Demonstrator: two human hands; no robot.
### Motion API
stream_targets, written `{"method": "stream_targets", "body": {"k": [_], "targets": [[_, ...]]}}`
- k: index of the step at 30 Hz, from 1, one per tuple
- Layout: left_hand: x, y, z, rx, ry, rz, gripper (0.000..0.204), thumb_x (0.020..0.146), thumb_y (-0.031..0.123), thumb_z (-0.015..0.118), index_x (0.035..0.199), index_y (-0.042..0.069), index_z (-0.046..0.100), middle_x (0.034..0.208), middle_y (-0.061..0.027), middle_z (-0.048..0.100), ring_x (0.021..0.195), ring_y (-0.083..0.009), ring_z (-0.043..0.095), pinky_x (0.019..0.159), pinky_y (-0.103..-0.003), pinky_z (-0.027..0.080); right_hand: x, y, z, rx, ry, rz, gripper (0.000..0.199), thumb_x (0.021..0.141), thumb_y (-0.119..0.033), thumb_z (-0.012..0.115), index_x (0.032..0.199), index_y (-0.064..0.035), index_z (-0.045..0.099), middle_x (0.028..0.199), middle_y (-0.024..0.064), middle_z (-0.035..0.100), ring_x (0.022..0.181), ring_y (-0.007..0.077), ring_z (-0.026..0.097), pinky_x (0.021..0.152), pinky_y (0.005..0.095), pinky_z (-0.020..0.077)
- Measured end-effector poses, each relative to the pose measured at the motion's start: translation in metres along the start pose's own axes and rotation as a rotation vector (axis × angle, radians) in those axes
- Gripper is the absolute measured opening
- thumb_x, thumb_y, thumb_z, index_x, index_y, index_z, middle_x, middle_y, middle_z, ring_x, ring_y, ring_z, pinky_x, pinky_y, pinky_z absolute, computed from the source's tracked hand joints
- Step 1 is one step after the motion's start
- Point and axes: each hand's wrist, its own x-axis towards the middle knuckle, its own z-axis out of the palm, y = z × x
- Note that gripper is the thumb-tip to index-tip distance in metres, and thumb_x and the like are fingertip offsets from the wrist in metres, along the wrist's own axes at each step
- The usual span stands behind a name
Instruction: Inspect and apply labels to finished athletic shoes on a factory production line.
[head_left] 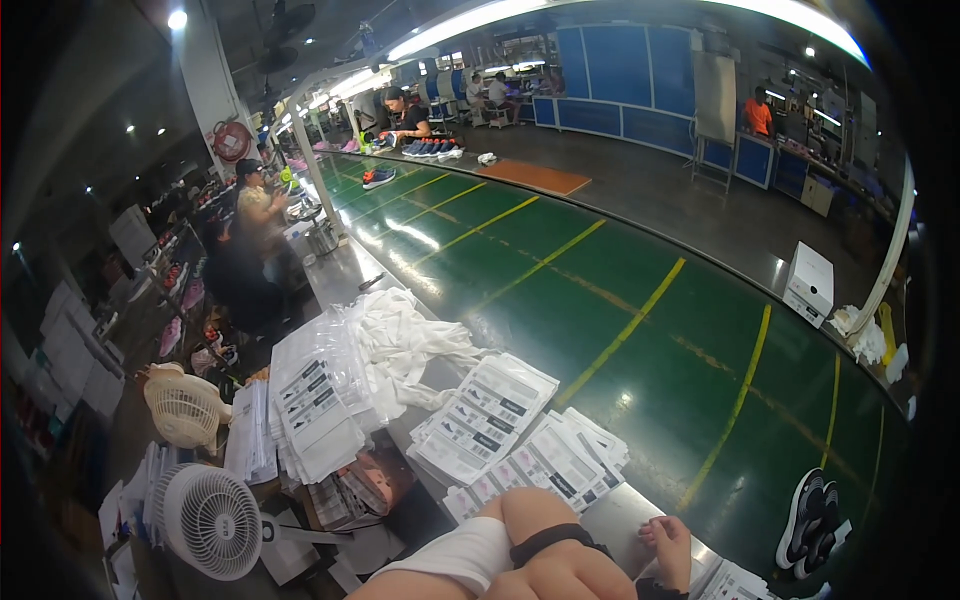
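Hanging half-open, R hand (672, 548) looks empty nr wht rectangular printed-paper stack (570, 460), prob. light, floppy: pinch edge; L grip can't tell.

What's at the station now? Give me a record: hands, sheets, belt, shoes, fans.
right hand: loosely curled, nothing visibly held
left hand: cannot be made out
sheets: stacked printed sheets, left of the right hand
belt: green conveyor belt, yellow cross lines
shoes: black-and-white sneakers at lower right; dark-and-orange sneaker farther up the belt
fans: white fan, beige fan, lower left
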Motion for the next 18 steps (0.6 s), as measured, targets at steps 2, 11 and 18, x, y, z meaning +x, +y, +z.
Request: {"method": "stream_targets", "body": {"k": [2,11,18], "targets": [[0.002,0.000,0.001,0.004,-0.003,0.002,0.018,0.087,0.031,0.059,0.098,0.018,0.065,0.093,-0.0016,0.055,0.069,-0.0165,0.057,0.060,-0.031,0.044,0.000,0.000,0.000,-0.005,-0.003,-0.022,0.011,0.090,-0.011,0.052,0.091,0.0001,0.055,0.076,0.0069,0.063,0.063,0.0096,0.057,0.058,0.0204,0.0447],[0.005,-0.010,0.003,0.019,-0.101,0.146,0.030,0.090,0.040,0.051,0.115,0.026,0.060,0.099,-0.0035,0.048,0.069,-0.0177,0.056,0.055,-0.028,0.044,-0.001,0.000,0.000,0.012,-0.006,-0.038,0.011,0.090,-0.010,0.052,0.091,0.0005,0.055,0.076,0.0078,0.063,0.062,0.0097,0.056,0.057,0.0204,0.0446],[0.001,-0.006,0.014,0.031,0.011,0.126,0.030,0.089,0.039,0.053,0.113,0.022,0.060,0.096,-0.0027,0.047,0.065,-0.0172,0.055,0.052,-0.028,0.043,0.000,-0.001,0.001,0.007,0.007,-0.012,0.011,0.089,-0.009,0.052,0.090,0.0008,0.055,0.076,0.0085,0.063,0.061,0.0102,0.056,0.056,0.0210,0.0450]]}}
